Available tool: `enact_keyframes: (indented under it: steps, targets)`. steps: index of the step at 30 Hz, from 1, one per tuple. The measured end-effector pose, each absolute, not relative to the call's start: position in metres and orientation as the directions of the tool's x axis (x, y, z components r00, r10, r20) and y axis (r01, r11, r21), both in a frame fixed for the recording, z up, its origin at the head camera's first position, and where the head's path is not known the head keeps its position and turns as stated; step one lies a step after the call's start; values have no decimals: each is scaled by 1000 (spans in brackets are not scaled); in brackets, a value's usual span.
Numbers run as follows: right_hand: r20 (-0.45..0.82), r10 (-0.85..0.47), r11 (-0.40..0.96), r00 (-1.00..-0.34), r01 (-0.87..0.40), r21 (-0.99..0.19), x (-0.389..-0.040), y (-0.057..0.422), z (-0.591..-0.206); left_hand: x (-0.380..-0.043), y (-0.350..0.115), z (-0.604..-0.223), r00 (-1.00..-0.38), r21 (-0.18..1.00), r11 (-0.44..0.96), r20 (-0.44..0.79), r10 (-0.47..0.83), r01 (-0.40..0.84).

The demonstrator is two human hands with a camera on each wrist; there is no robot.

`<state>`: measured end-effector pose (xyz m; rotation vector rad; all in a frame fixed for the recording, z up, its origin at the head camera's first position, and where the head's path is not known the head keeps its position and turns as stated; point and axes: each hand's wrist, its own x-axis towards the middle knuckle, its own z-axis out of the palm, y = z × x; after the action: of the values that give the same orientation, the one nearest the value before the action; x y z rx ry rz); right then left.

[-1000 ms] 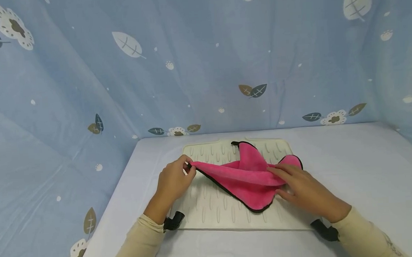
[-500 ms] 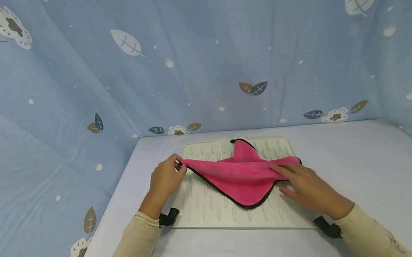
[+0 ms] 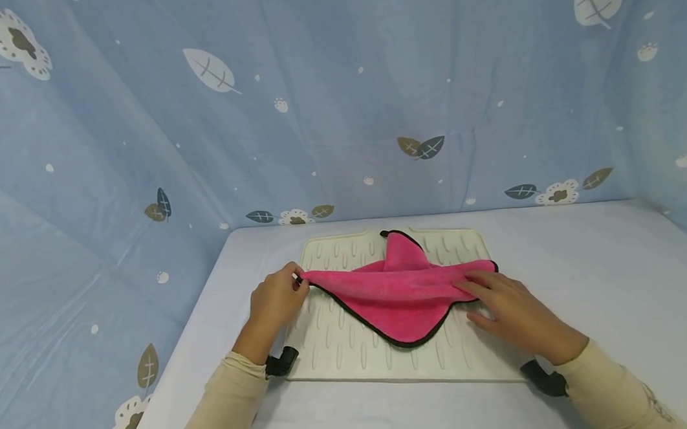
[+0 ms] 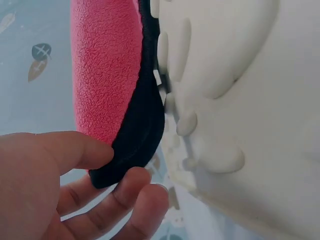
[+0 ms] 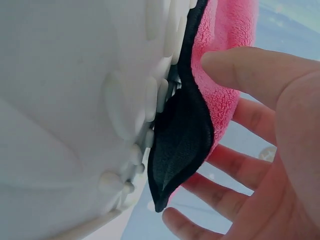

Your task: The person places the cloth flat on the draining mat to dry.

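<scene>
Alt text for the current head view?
Left hand pinches one corner of a pink, black-edged cloth while the right hand touches its other end. The cloth is over a cream ridged mat on a white surface, before a blue leaf-print backdrop.

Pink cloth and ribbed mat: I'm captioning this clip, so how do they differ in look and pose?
The cloth is pink with black edging; the mat is off-white. The cloth looks fuzzy; the mat has raised ridges. The cloth is rumpled; the mat lies flat. Both show rounded corners.
</scene>
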<state>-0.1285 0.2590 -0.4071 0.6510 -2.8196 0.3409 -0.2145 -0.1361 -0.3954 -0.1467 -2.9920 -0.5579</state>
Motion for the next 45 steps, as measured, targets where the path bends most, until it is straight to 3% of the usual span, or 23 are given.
enact_keyframes:
  steps: [14,24,32,45]
  targets:
    - [221,-394,888,-892,-431,-158,-131,257,-408,-209,-128,-391,-977,393,904,186,102,169]
    - [292,-348,896,-891,-408,-177,-130,255,-402,-212,-124,-394,-891,419,862,447,77,285]
    - [363,-330,890,-871,-415,-186,-130,253,-400,-211,-126,-394,-836,452,823,547,48,343]
    - [309,-353,882,-883,-424,-204,-129,253,-399,-205,-123,-395,-881,382,878,465,86,287]
